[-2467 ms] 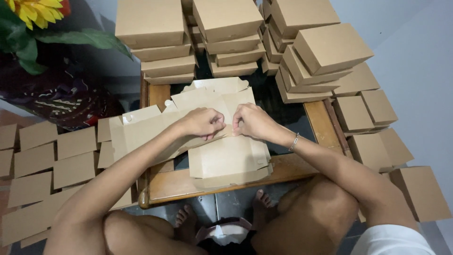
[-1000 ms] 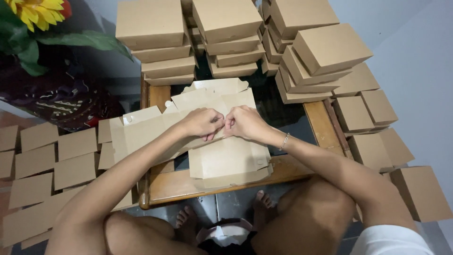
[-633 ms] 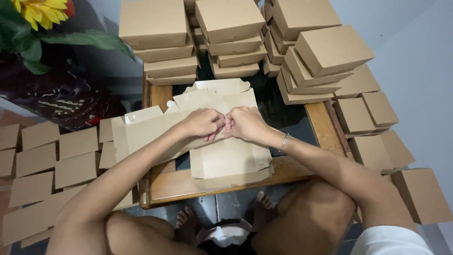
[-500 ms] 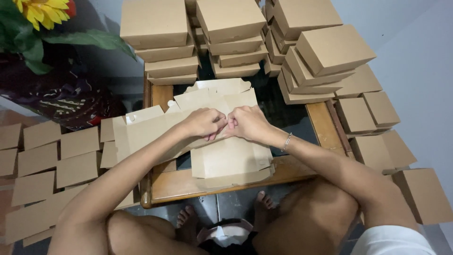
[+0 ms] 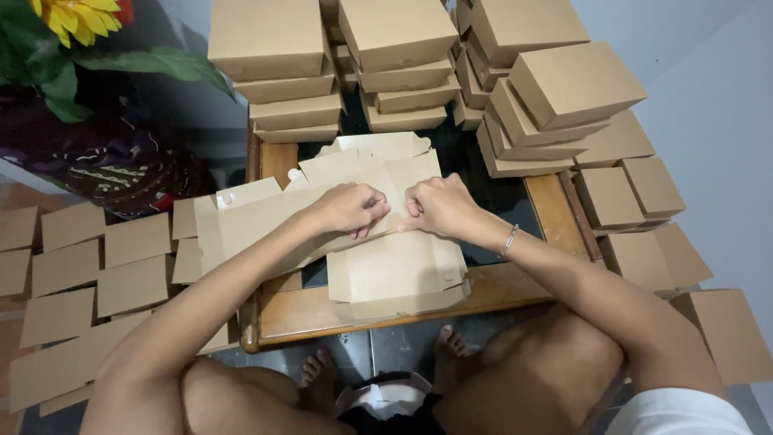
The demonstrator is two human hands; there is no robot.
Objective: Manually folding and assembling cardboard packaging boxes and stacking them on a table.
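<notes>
A flat brown cardboard box blank [image 5: 394, 270] lies on a small wooden table [image 5: 306, 310] with a dark glass top. My left hand [image 5: 348, 208] and my right hand [image 5: 439, 205] sit close together over its middle, fingers pinching a fold of the cardboard. More unfolded blanks [image 5: 241, 221] spread under it toward the left and far side. A thin bracelet [image 5: 507, 240] is on my right wrist.
Stacks of folded brown boxes [image 5: 394, 48] fill the far side of the table and the right [image 5: 564, 89], with more on the floor at right [image 5: 652, 250]. Flat cardboard sheets [image 5: 88, 266] cover the floor at left. A sunflower [image 5: 76, 16] stands far left. My bare feet [image 5: 386, 366] are under the table.
My two hands have drawn closer together over the middle of the blank and keep pressing the fold. The rest stays where it was.
</notes>
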